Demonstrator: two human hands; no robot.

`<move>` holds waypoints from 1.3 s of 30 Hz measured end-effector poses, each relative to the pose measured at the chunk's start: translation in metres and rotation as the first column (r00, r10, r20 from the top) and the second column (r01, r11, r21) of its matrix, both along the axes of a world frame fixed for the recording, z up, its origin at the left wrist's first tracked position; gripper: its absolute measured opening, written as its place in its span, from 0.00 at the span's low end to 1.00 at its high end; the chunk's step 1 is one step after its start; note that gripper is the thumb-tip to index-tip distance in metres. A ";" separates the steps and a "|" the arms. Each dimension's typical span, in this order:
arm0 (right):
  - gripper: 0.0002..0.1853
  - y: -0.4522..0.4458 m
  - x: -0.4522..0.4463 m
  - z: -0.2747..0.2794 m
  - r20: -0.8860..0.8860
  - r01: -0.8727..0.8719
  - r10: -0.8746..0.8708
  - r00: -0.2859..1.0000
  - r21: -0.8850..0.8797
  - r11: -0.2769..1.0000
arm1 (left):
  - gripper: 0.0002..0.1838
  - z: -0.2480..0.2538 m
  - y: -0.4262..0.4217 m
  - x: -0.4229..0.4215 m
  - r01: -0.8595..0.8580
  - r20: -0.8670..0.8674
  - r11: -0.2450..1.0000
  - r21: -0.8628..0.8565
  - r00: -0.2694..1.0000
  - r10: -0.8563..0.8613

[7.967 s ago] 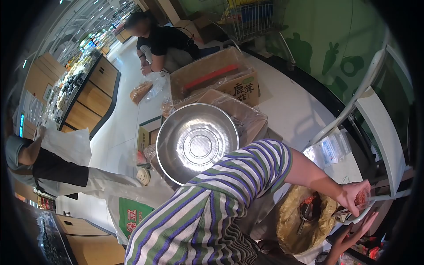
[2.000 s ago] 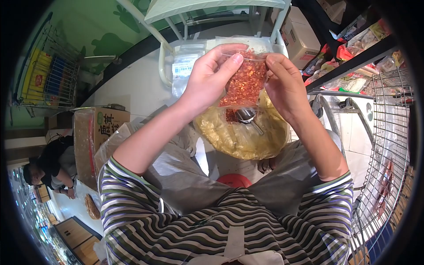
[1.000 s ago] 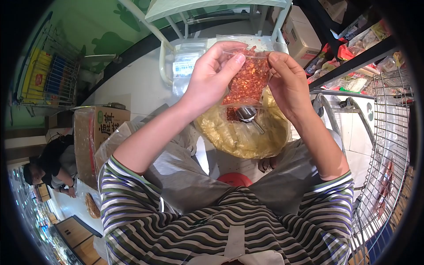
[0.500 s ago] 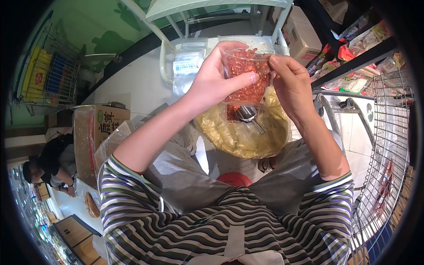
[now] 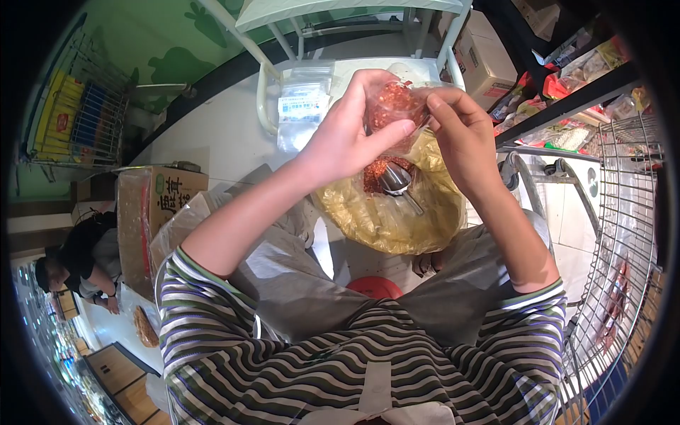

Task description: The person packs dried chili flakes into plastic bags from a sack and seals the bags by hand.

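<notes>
A clear plastic bag of red chili flakes (image 5: 393,106) is between my hands, its body bunched and tilted. My left hand (image 5: 354,131) wraps round its left side, thumb across the front. My right hand (image 5: 460,131) pinches the bag's upper right edge between thumb and fingers. Beneath them stands a container lined with a yellow plastic bag (image 5: 382,227), with more chili flakes inside. A metal scoop (image 5: 397,180) rests on those flakes, its handle pointing down and right. Flat empty bags with blue print (image 5: 301,110) lie just left of my left hand.
A pale green metal stand (image 5: 347,14) rises at the front. Cardboard boxes (image 5: 134,227) and a crouching person (image 5: 88,262) are at the left, below a shopping cart (image 5: 67,120). Another wire cart (image 5: 623,234) and shelves of packets (image 5: 581,92) are at the right. A red round object (image 5: 375,286) sits between my knees.
Earlier my right arm reached toward the stand, with a metal bowl in view. Since then the chili bag, lately upright and spread flat, has become bunched and tilted between my hands.
</notes>
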State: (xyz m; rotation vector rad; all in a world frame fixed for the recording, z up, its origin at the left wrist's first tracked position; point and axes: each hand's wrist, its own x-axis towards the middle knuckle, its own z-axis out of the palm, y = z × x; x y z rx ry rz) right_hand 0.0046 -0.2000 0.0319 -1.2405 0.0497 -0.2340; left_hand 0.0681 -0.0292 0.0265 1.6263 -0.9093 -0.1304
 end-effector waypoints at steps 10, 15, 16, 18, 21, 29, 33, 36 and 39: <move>0.07 -0.004 0.002 -0.006 -0.034 0.034 -0.029 0.999 0.144 0.989 | 0.16 0.004 -0.004 -0.007 0.056 -0.230 0.992 -0.116 0.970 -0.082; 0.08 -0.001 0.000 -0.004 -0.056 0.042 -0.034 0.998 0.136 0.990 | 0.15 0.002 -0.004 -0.006 0.057 -0.208 0.991 -0.123 0.975 -0.082; 0.08 -0.001 -0.001 -0.002 -0.050 0.036 -0.030 0.998 0.131 0.991 | 0.14 0.004 -0.004 -0.005 0.063 -0.219 0.989 -0.135 0.971 -0.092; 0.08 -0.001 -0.001 0.003 -0.059 0.048 -0.039 0.998 0.159 0.986 | 0.14 0.007 -0.002 -0.007 0.056 -0.252 0.988 -0.146 0.963 -0.092; 0.07 -0.005 0.000 -0.004 -0.065 0.027 -0.015 0.998 0.198 0.980 | 0.11 0.008 -0.003 -0.005 0.015 -0.323 0.983 -0.185 0.943 -0.075; 0.06 -0.006 -0.001 -0.006 -0.059 -0.010 0.026 0.998 0.263 0.965 | 0.13 0.008 -0.001 -0.003 0.018 -0.444 0.964 -0.264 0.885 -0.137; 0.05 -0.011 -0.001 -0.012 -0.077 -0.019 0.041 0.996 0.265 0.964 | 0.12 0.012 0.002 -0.004 -0.017 -0.511 0.978 -0.208 0.854 -0.094; 0.05 -0.009 -0.001 -0.007 -0.094 -0.010 0.034 0.995 0.250 0.968 | 0.13 0.010 0.005 -0.002 -0.016 -0.539 0.976 -0.215 0.836 -0.105; 0.05 -0.009 -0.002 -0.011 -0.077 -0.040 0.061 0.995 0.242 0.969 | 0.14 0.006 0.007 -0.002 -0.001 -0.544 0.978 -0.207 0.831 -0.114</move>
